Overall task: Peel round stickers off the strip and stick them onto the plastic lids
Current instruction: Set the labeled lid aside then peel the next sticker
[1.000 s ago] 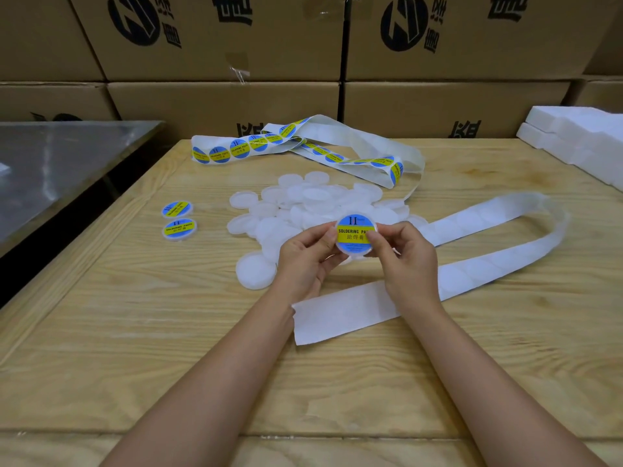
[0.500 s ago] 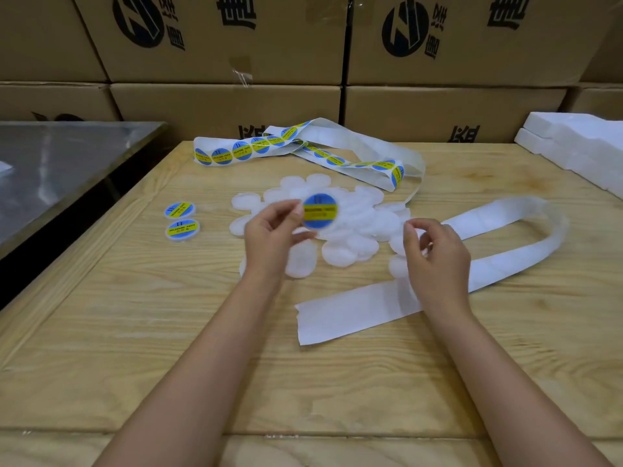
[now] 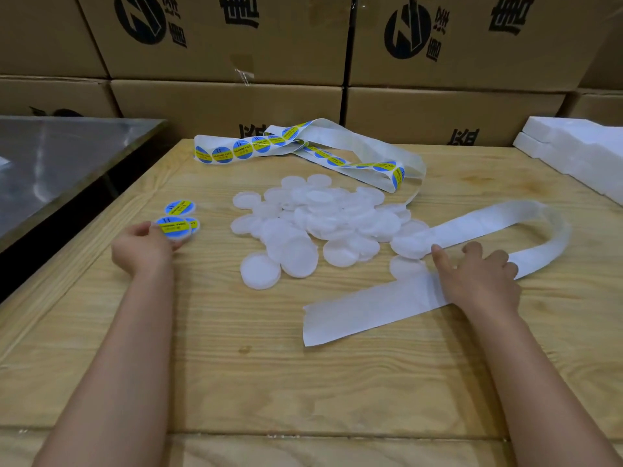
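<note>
Two bare forearms reach in from the bottom edge over a pale wooden table (image 3: 269,382). The right hand (image 3: 482,278) lies palm down on the strip (image 3: 371,310), fingers loosely bent and pressing the paper to the table without gripping it. Its forefinger stretches out just beside one bare lid at the edge of the pile. This near part of the strip is blank white backing with no stickers on it. It runs right, loops round and heads to the far side. The left hand (image 3: 143,249), out to the left, pinches one labelled lid (image 3: 172,227) by its rim, face up, blue and yellow. Just past it lie two more finished lids (image 3: 181,207), one partly hidden behind the held one, making three labelled in all. In the middle of the table sits a heap of translucent white bare lids (image 3: 323,214), some two dozen or more, overlapping too much for an exact count. Beyond the heap the strip folds over itself and carries round blue and yellow stickers (image 3: 242,150), about a dozen visible. To the far left is a grey metal surface (image 3: 67,156). At far right are two stacked white foam slabs (image 3: 573,143). Cardboard boxes (image 3: 219,106) with dark printing fill the background in two rows.
</note>
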Demonstrator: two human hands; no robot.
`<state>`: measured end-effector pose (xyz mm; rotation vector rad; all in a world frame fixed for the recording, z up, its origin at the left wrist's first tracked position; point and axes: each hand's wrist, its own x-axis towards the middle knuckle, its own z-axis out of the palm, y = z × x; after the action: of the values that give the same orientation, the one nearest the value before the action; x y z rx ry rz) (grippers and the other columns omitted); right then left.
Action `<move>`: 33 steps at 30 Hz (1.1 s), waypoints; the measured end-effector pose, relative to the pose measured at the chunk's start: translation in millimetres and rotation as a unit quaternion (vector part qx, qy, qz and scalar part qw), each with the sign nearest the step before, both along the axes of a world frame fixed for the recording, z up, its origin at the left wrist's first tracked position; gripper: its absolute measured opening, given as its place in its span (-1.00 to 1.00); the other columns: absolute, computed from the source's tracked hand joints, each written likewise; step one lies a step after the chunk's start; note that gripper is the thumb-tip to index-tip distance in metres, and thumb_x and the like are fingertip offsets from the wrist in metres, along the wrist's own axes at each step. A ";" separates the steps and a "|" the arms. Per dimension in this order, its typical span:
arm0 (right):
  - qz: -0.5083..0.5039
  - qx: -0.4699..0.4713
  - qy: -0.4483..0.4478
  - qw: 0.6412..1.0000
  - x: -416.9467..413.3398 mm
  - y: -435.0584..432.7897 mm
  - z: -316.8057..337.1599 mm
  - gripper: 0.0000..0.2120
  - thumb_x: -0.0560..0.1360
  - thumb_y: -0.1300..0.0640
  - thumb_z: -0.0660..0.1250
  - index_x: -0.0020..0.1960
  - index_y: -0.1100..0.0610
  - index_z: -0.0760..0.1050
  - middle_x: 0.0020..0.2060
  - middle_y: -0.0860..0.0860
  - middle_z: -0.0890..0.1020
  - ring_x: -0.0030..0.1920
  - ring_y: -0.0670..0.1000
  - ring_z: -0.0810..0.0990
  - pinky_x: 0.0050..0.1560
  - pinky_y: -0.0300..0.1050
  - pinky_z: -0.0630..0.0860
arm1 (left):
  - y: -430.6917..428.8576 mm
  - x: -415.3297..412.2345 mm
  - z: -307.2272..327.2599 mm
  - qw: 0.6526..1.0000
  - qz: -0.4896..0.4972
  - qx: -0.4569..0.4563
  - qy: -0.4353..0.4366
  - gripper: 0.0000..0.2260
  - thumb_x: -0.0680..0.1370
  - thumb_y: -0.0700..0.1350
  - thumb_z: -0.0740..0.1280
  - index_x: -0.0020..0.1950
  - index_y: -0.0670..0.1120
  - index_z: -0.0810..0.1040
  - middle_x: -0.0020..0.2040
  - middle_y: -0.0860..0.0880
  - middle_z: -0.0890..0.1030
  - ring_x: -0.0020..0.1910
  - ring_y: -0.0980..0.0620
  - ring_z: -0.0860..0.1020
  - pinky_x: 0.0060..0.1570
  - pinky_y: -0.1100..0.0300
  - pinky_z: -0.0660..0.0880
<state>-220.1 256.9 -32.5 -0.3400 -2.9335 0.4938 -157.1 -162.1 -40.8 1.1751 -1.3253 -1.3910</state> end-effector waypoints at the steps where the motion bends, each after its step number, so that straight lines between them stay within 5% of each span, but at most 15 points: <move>1: -0.003 0.012 -0.011 1.000 -0.5 0.6 -1.2 -0.29 0.47 -0.40 -0.04 0.41 0.08 0.25 0.28 0.26 0.29 0.29 0.27 0.25 0.22 0.17 0.29 | 1.2 0.7 1.5 1.000 -0.007 -0.005 -0.025 -0.81 0.50 -0.23 0.23 0.05 -0.15 0.59 -0.10 -0.07 0.59 -0.23 -0.14 0.65 -0.47 0.30 0.52; 4: -0.015 0.041 -0.032 0.999 -2.5 1.5 -3.7 -0.32 0.45 -0.43 -0.12 0.37 -0.04 0.31 0.30 0.23 0.24 0.30 0.23 0.20 0.27 0.16 0.21 | 8.9 5.2 6.2 0.996 -0.009 -0.039 -0.078 -0.70 0.48 -0.16 0.20 0.16 -0.13 0.57 0.07 -0.12 0.60 0.03 -0.16 0.61 -0.05 0.17 0.53; 7: -0.025 0.031 0.015 0.999 -2.8 1.5 -4.9 -0.32 0.49 -0.36 0.00 0.26 0.18 0.41 0.26 0.27 0.29 0.27 0.26 0.24 0.26 0.13 0.22 | 22.0 11.4 13.5 0.984 0.021 -0.140 -0.111 -0.67 0.50 -0.18 0.19 0.24 -0.12 0.54 0.28 -0.18 0.45 0.31 -0.12 0.37 0.24 0.16 0.34; 10: -0.016 -0.020 0.040 0.999 -4.3 4.0 -3.7 -0.34 0.50 -0.24 0.19 0.21 0.37 0.40 0.24 0.31 0.31 0.26 0.30 0.26 0.26 0.12 0.23 | 40.1 13.5 20.7 0.962 0.025 -0.260 -0.073 -0.69 0.50 -0.24 0.16 0.18 -0.17 0.56 0.28 -0.18 0.42 0.33 -0.11 0.31 0.25 0.29 0.19; 14: 0.021 -0.152 0.074 0.985 -6.3 7.7 0.3 -0.63 0.44 0.04 0.42 0.13 0.25 0.51 0.35 0.24 0.24 0.38 0.20 0.16 0.24 -0.05 0.24 | 63.2 8.2 25.6 0.935 -0.029 -0.353 -0.018 -0.75 0.49 -0.30 0.18 0.08 -0.24 0.59 0.21 -0.21 0.49 0.24 -0.15 0.41 0.16 0.51 0.11; 18: 0.027 -0.243 0.123 0.962 -6.4 8.7 4.2 -0.60 0.43 0.32 0.37 0.25 0.11 0.46 0.45 0.09 0.10 0.38 0.17 0.26 0.13 -0.17 0.30 | 104.4 -0.3 30.0 0.904 -0.120 -0.410 0.036 -0.76 0.45 -0.36 0.18 -0.01 -0.24 0.60 0.04 -0.15 0.59 0.08 -0.14 0.52 0.13 0.11 0.41; 21: 0.034 -0.248 0.183 0.951 -3.8 7.4 11.0 -0.53 0.44 0.37 0.32 0.32 0.11 0.41 0.49 0.03 0.02 0.38 0.13 0.28 0.24 -0.02 0.39 | 152.0 -2.5 34.8 0.888 -0.252 -0.373 0.094 -0.76 0.43 -0.34 0.18 -0.06 -0.16 0.60 -0.12 0.00 0.60 -0.10 -0.10 0.58 -0.07 0.20 0.46; 23: 0.056 -0.246 0.220 0.942 -0.2 4.1 15.4 -0.50 0.45 0.40 0.29 0.34 0.11 0.38 0.50 -0.01 -0.01 0.41 0.06 0.23 0.21 -0.11 0.36 | 190.3 -0.3 37.5 0.874 -0.382 -0.274 0.121 -0.76 0.48 -0.31 0.20 -0.07 -0.02 0.57 -0.17 0.06 0.61 -0.15 -0.02 0.59 -0.09 0.17 0.48; 28: 0.108 -0.239 0.276 0.925 8.4 -6.2 25.1 -0.43 0.43 0.46 0.24 0.38 0.09 0.36 0.50 0.02 -0.02 0.38 0.03 0.25 0.19 -0.27 0.28 | 262.0 13.2 24.2 0.741 -0.654 -0.151 0.003 -0.69 0.50 -0.06 0.38 0.23 0.11 0.48 0.09 0.11 0.55 -0.14 0.24 0.54 -0.12 0.41 0.48; 30: 0.120 -0.252 0.305 0.910 11.3 -9.3 27.7 -0.43 0.43 0.48 0.20 0.38 0.11 0.36 0.49 0.07 0.00 0.36 -0.07 0.27 0.16 -0.37 0.29 | 273.8 15.6 15.1 0.699 -0.688 -0.192 -0.047 -0.45 0.44 -0.02 0.45 0.38 0.11 0.34 0.20 0.05 0.49 -0.05 0.23 0.55 0.04 0.29 0.51; 33: 0.127 -0.303 0.329 0.885 12.7 -14.6 29.7 -0.44 0.43 0.47 0.18 0.38 0.15 0.35 0.43 0.11 0.19 0.30 -0.17 0.35 0.10 -0.43 0.37 | 279.8 15.4 8.4 0.704 -0.679 -0.204 -0.055 -0.39 0.44 -0.07 0.45 0.43 0.09 0.29 0.14 0.04 0.52 0.01 0.20 0.55 0.08 0.25 0.49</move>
<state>-207.3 242.2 -2.8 0.1457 -2.1048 1.2756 -141.7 117.7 -32.5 -0.2718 -2.6235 -1.7388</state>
